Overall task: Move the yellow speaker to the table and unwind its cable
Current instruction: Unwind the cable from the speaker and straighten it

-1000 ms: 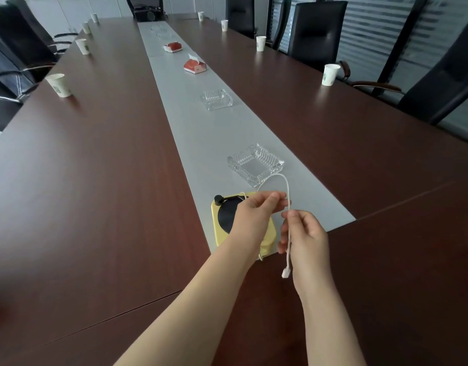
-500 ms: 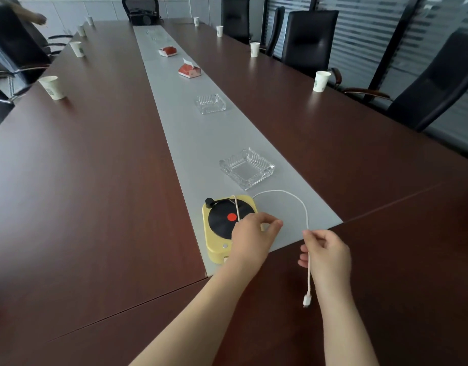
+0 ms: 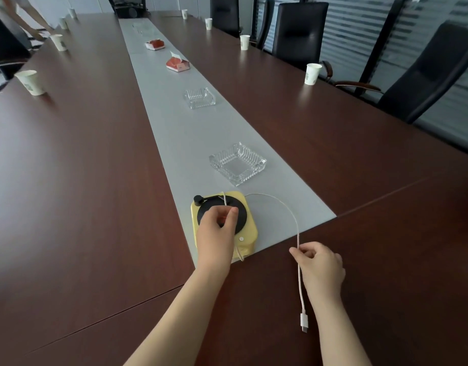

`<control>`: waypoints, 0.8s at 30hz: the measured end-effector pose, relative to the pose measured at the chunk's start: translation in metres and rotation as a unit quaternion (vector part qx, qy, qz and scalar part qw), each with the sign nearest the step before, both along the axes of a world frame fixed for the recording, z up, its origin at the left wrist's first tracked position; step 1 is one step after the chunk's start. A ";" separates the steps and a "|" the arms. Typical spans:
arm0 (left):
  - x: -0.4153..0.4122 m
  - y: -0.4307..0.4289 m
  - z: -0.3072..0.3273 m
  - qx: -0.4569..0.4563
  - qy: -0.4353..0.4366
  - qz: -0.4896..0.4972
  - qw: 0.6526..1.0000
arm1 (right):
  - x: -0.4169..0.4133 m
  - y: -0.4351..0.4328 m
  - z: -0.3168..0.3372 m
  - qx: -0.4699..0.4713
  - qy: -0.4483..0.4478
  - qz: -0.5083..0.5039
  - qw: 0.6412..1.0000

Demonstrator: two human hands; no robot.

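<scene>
The yellow speaker (image 3: 250, 228), shaped like a small record player with a black disc on top, rests on the near end of the grey table runner (image 3: 190, 133). A white cable (image 3: 288, 210) arcs from the speaker's far side out to the right. My left hand (image 3: 217, 233) lies over the disc and pinches a strand of the cable that crosses the top. My right hand (image 3: 320, 265) pinches the cable to the right of the speaker, above the brown table (image 3: 82, 180). The cable's free end with its white plug (image 3: 304, 322) hangs below that hand.
A glass ashtray (image 3: 237, 163) sits just beyond the speaker, a second one (image 3: 200, 97) farther along the runner, then two red tissue boxes (image 3: 177, 63). Paper cups (image 3: 312, 73) line both table edges. Black chairs (image 3: 428, 75) stand along the right side. A person's arm shows at the far left.
My right hand has drawn the cable away to the right, widening its loop. My left hand has settled onto the speaker's disc. The plug hangs farther right.
</scene>
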State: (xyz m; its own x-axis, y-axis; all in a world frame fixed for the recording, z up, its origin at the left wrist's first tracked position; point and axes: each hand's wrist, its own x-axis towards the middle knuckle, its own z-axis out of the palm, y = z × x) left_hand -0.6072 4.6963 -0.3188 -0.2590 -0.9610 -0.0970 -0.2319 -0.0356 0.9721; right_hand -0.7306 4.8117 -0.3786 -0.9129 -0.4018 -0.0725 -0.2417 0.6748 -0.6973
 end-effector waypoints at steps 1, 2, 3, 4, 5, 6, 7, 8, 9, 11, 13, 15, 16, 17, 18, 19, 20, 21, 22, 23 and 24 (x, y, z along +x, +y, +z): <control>0.000 -0.001 0.000 0.002 -0.010 -0.004 1.000 | 0.001 0.000 -0.001 0.016 0.019 0.000 1.000; 0.000 -0.002 0.000 0.004 -0.017 -0.009 1.000 | 0.003 0.000 -0.001 0.027 0.028 -0.001 0.999; 0.001 -0.004 0.000 0.010 -0.021 -0.013 1.000 | 0.003 0.000 -0.002 0.033 0.035 -0.001 0.999; 0.002 -0.005 0.000 0.014 -0.023 -0.015 1.000 | 0.003 -0.001 -0.002 0.041 0.034 0.000 0.999; 0.002 -0.007 0.000 0.018 -0.027 -0.016 0.999 | 0.003 -0.002 0.000 0.052 0.033 0.000 0.998; 0.003 -0.008 0.001 0.019 -0.031 -0.017 0.999 | 0.004 -0.002 0.002 0.066 0.033 -0.002 0.997; 0.004 -0.010 0.002 0.022 -0.031 -0.016 0.999 | 0.004 -0.003 0.005 0.076 0.039 -0.005 0.996; 0.005 -0.011 0.002 0.025 -0.026 -0.014 0.999 | 0.006 -0.005 0.009 0.085 0.046 -0.010 0.995; 0.006 -0.012 0.003 0.033 -0.021 -0.013 0.999 | 0.007 -0.006 0.012 0.090 0.057 -0.014 0.994; 0.009 -0.015 0.003 0.042 -0.011 -0.010 0.999 | 0.010 -0.010 0.020 0.090 0.084 -0.014 0.992; 0.013 -0.016 0.002 0.025 -0.017 -0.003 1.000 | 0.013 -0.018 0.030 0.075 0.095 0.008 0.993; 0.018 -0.018 0.000 -0.014 -0.032 0.007 0.999 | 0.016 -0.029 0.036 0.030 0.066 0.055 0.996; 0.021 -0.018 -0.001 -0.028 -0.037 0.012 0.999 | 0.019 -0.036 0.039 -0.008 0.024 0.082 0.996; 0.023 -0.019 -0.002 -0.038 -0.042 0.018 0.998 | 0.023 -0.043 0.042 -0.050 -0.037 0.111 0.992; 0.026 -0.020 -0.004 -0.042 -0.048 0.023 0.998 | 0.028 -0.050 0.046 -0.084 -0.104 0.137 0.982; 0.028 -0.021 -0.005 -0.040 -0.054 0.026 0.997 | 0.033 -0.057 0.048 -0.098 -0.157 0.155 0.970; 0.030 -0.022 -0.007 -0.036 -0.060 0.027 0.997 | 0.038 -0.063 0.050 -0.093 -0.189 0.168 0.963; 0.031 -0.024 -0.008 -0.028 -0.067 0.026 0.997 | 0.042 -0.068 0.051 -0.077 -0.202 0.180 0.960; 0.032 -0.027 -0.009 -0.016 -0.075 0.024 0.997 | 0.046 -0.072 0.051 -0.065 -0.202 0.185 0.959; 0.031 -0.029 -0.009 0.001 -0.085 0.021 0.996 | 0.048 -0.076 0.050 -0.061 -0.198 0.183 0.961; 0.032 -0.031 -0.010 0.022 -0.100 0.016 0.995 | 0.048 -0.079 0.048 -0.062 -0.201 0.176 0.962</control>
